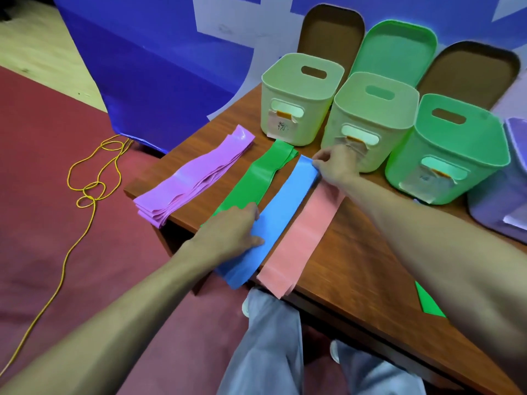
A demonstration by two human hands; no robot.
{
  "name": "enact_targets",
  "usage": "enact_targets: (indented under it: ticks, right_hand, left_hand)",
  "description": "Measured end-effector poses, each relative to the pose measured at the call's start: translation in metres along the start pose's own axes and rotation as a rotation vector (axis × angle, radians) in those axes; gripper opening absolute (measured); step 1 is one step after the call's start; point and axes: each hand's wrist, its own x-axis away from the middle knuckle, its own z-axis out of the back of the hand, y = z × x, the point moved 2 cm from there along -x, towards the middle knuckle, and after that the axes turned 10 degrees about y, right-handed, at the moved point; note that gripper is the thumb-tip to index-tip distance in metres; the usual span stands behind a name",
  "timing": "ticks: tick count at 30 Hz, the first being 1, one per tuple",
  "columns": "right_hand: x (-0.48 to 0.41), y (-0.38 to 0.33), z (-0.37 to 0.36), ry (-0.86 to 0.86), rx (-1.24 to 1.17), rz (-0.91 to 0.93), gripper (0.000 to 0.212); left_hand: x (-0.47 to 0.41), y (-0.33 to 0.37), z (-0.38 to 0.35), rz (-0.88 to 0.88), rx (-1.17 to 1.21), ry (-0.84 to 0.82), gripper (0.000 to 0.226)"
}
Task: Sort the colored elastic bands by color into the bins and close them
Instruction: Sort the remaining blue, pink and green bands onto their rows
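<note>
Down flat on the wooden table [356, 252] with the blue band [285, 206], stretched out full length, long axis slanting from the near left table edge up toward the bins at far right, near end poking out past the edge. Held at both ends. Left hand [231, 228] at the near end, fingers curled along the band's left edge, thumb laid on top. Right hand [336, 163] at the far end, fingertips pinching the far corner, just in front of the pale green bin [368, 129].

Same slant all along the row: green band [251, 183] just beside on the left, pink band [305, 235] just beside on the right, far end hidden under the right wrist. Further left and apart, a stack of purple bands [194, 178], near end overhanging too.

Behind, open-topped, cream bin [296, 109] and green bin [445, 161] either side of the pale green one, purple bin [496, 201] cut off at the far right. Propped up at the back, a green lid [396, 49] between two brown lids [330, 32].

Off on the red floor, a looped yellow cord [94, 178].
</note>
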Motion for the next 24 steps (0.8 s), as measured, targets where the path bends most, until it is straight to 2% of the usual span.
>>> enact_targets:
  ticks: [4, 8, 12, 17, 20, 24]
  right_hand:
    - [0.000, 0.006, -0.013, 0.024, 0.042, -0.016, 0.016]
    - [0.002, 0.008, -0.018, 0.120, 0.055, -0.071, 0.023]
    - [0.000, 0.013, -0.016, 0.096, 0.090, -0.120, 0.024]
    - [0.011, 0.013, 0.002, 0.053, 0.091, -0.044, 0.034]
    - [0.017, 0.024, 0.037, 0.068, 0.078, 0.028, 0.038]
    - [0.034, 0.058, 0.101, 0.081, 0.090, 0.035, 0.029]
  left_hand:
    - [-0.001, 0.004, 0.005, -0.050, -0.200, 0.061, 0.048]
    - [-0.004, 0.007, 0.008, -0.124, -0.250, 0.114, 0.039]
    - [-0.007, 0.008, 0.007, -0.163, -0.217, 0.098, 0.034]
    - [-0.015, 0.017, 0.013, -0.178, -0.181, 0.044, 0.028]
    - [-0.020, 0.039, 0.015, -0.204, -0.100, 0.092, 0.021]
    - [-0.022, 0.081, 0.007, -0.252, 0.120, 0.103, 0.021]
